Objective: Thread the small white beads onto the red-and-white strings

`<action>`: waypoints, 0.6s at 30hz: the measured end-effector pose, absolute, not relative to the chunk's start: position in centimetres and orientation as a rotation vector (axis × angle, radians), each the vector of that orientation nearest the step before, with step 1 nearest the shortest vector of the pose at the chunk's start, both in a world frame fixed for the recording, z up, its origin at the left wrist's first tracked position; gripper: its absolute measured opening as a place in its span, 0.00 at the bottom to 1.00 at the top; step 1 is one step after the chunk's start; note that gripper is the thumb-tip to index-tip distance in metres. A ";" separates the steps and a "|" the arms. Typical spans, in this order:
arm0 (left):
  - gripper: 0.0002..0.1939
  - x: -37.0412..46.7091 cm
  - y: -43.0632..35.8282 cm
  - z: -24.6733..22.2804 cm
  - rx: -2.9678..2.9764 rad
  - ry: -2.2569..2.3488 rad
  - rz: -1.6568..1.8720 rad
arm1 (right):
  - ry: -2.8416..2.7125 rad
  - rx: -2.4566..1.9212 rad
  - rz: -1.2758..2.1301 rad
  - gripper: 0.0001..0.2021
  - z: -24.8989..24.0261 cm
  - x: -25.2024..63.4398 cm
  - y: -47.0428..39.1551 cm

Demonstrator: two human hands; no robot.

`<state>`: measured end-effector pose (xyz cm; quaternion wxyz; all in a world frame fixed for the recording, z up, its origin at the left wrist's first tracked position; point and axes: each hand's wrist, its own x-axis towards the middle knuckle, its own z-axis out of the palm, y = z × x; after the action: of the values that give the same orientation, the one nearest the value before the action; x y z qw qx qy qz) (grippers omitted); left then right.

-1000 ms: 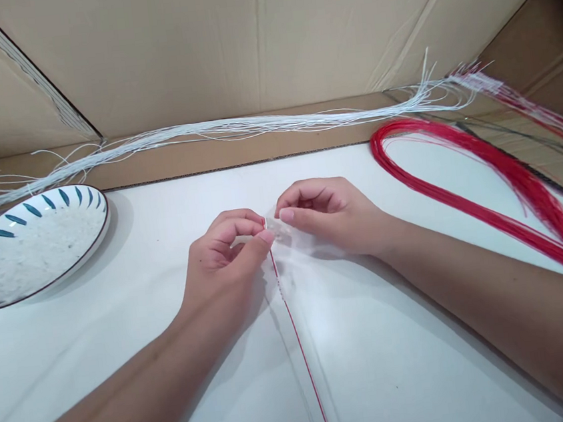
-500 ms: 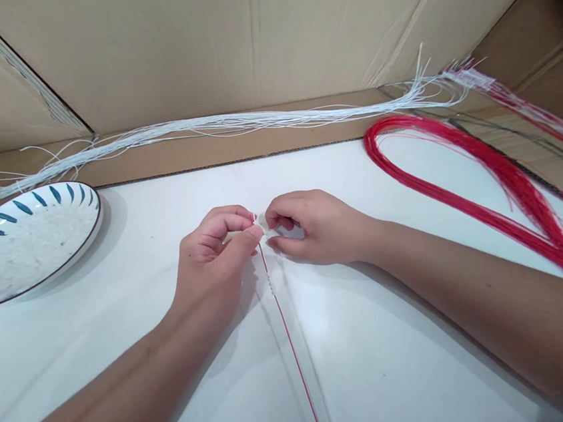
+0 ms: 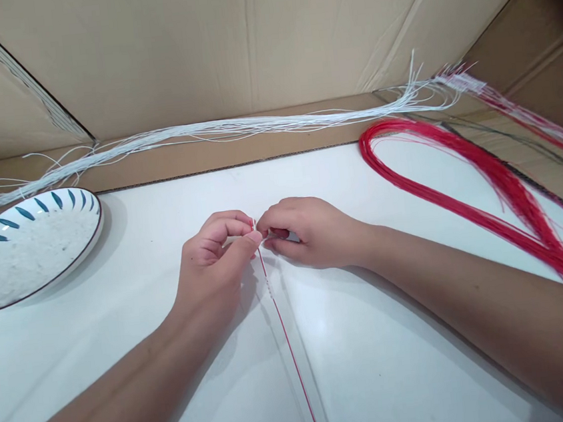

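My left hand [image 3: 216, 258] is closed in a pinch around a thin red cord [image 3: 292, 354], which runs from the fingertips down to the bottom edge of view. Small pale bits, like tiny beads or knots [image 3: 269, 288], sit on that cord just below the hands. At the left fingertips a short end of white cord [image 3: 254, 224] stands up beside a little red. My right hand [image 3: 308, 231] meets the left one, thumb and fingers drawn together on the white cord; the exact grip is partly hidden.
At left stands a white plate with blue leaf marks [image 3: 52, 203], holding small whitish pieces. A bundle of white cords [image 3: 232, 127] lies along the cardboard wall [image 3: 169, 55]. To the right rests a looped hank of red cord [image 3: 441, 201], with more red and white strands [image 3: 516, 102] behind.
My right hand has shifted slightly left, closing the gap to my left fingertips. The pale loop between the hands has shrunk from sight. My left hand keeps its pinch.
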<state>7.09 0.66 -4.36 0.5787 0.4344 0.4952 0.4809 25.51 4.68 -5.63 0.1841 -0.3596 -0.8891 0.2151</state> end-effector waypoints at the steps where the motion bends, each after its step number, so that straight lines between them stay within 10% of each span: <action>1: 0.10 7.1 0.6 -4.4 1.018 1.156 1.124 | -2.518 -1.002 0.607 0.07 -5.6 25.5 4.7; 12: 0.09 7.0 0.6 -4.4 1.026 1.175 1.120 | -2.480 -1.007 0.685 0.06 -5.3 25.1 4.7; 18: 0.10 7.2 0.5 -4.1 0.991 1.156 1.150 | -1.584 -0.893 1.461 0.05 -4.8 24.5 4.0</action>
<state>7.18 0.47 -4.10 0.5784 0.4236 0.4942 0.4917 24.47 4.02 -4.81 0.3935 -0.3518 -0.6244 0.5758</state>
